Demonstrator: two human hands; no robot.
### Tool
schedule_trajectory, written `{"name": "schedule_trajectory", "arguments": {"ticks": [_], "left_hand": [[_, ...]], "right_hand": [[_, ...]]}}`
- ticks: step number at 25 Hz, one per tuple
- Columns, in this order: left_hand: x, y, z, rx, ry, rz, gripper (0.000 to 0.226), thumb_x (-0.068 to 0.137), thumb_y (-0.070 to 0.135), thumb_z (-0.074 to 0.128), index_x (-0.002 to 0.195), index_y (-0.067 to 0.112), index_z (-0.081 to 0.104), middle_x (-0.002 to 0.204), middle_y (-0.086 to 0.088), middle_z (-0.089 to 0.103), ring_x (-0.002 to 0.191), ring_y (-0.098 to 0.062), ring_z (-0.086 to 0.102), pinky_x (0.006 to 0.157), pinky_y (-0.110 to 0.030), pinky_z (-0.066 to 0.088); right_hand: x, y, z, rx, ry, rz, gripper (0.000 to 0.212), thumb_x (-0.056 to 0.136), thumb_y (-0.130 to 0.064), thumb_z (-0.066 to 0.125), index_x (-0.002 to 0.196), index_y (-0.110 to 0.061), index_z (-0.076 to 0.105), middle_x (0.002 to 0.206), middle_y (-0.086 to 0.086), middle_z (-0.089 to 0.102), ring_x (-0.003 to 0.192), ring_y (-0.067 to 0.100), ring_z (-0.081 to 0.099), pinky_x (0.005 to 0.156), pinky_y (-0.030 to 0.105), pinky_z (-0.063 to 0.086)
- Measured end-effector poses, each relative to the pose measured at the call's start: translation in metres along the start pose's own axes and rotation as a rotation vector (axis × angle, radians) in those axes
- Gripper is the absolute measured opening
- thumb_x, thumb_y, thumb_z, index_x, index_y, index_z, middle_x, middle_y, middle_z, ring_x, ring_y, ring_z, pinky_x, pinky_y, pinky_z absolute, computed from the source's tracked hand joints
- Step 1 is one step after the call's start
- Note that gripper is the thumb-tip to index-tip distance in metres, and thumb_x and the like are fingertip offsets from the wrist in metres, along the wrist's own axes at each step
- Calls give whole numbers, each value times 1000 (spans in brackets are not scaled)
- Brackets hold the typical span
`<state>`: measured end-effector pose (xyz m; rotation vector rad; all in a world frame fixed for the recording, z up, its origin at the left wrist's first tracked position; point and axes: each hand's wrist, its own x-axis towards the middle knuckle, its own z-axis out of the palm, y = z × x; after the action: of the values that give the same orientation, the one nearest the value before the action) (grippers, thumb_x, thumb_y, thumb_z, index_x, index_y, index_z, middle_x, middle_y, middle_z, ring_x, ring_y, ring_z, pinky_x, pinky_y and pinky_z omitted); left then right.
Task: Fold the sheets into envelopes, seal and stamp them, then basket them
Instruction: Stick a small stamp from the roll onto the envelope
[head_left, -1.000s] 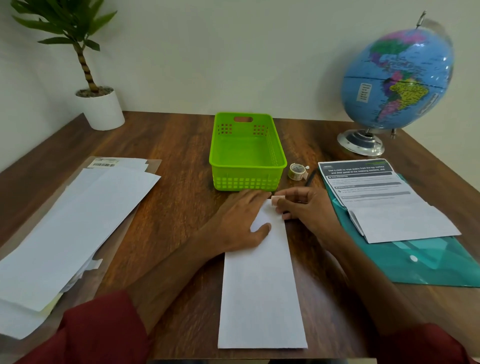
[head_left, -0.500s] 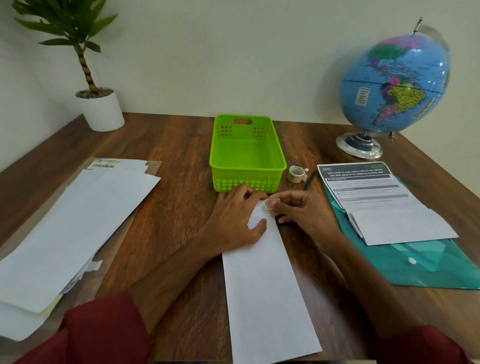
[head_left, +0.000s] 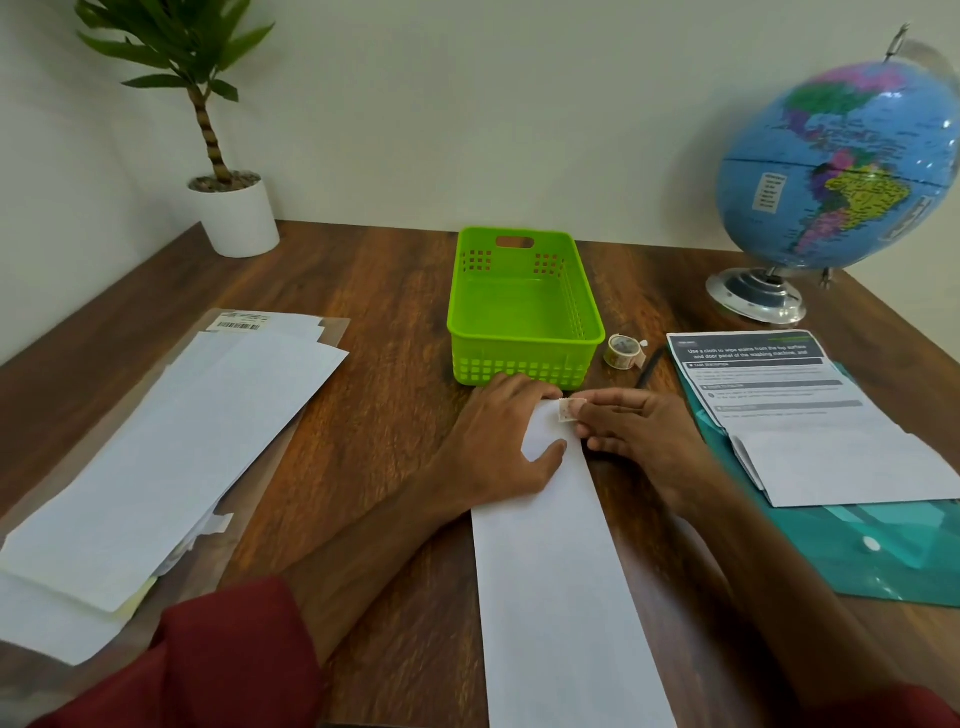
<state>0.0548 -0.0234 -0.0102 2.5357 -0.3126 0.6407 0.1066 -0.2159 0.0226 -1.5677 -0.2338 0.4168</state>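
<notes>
A long white folded sheet (head_left: 561, 582) lies on the wooden desk in front of me, its far end near the green basket (head_left: 524, 306). My left hand (head_left: 498, 441) rests flat on the sheet's far end, fingers spread. My right hand (head_left: 639, 431) pinches a small piece of patterned tape (head_left: 567, 409) at the sheet's top right corner. The basket holds nothing. A small roll of tape (head_left: 623, 352) sits just right of the basket.
A stack of white sheets (head_left: 156, 457) on a clear sleeve lies at the left. A printed page (head_left: 800, 410) on a teal folder (head_left: 883, 551) lies at the right. A globe (head_left: 841, 171) stands back right, a potted plant (head_left: 228, 197) back left.
The sheet has turned slightly, its near end swinging right. Both hands stay at its far end with the tape piece at the corner.
</notes>
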Motion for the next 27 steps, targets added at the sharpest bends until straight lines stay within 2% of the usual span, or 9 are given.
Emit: {"name": "schedule_trajectory", "arguments": {"ticks": [4,12,20,23,27], "left_hand": [[1,0,4,-47,69,10,43,80,41,69,115,15,64,109,1,64,102,-20,57,94,-36,46],[2,-1,5,-122,85,-5,37,80,34,76,110,15,65,105,3,65,100,-16,57,91,-25,44],[2,0,3,-145,101,-3,37,80,31,77,110,14,65,104,2,66,98,-16,58,88,-23,44],[2,2,4,-144,131,-4,31,81,27,76,107,14,65,100,2,66,94,-14,58,85,-19,41],[3,3,4,-174,168,-12,21,83,20,73,101,12,67,94,1,68,90,-14,59,82,-22,44]], "right_hand": [[2,0,6,-19,23,-4,27,81,-18,84,104,-5,79,89,18,78,74,16,71,68,21,58],[5,-1,7,-47,59,5,20,85,-15,81,102,-4,79,89,18,78,74,18,72,66,21,59],[5,-2,10,-72,73,8,17,84,-16,82,98,-7,81,84,15,78,71,18,70,68,26,60],[5,-2,10,-79,91,14,17,82,-17,84,96,-8,81,85,17,77,71,20,70,69,29,59],[7,1,12,-79,107,17,17,80,-17,85,93,-7,81,84,18,77,72,21,69,69,29,58]]}}
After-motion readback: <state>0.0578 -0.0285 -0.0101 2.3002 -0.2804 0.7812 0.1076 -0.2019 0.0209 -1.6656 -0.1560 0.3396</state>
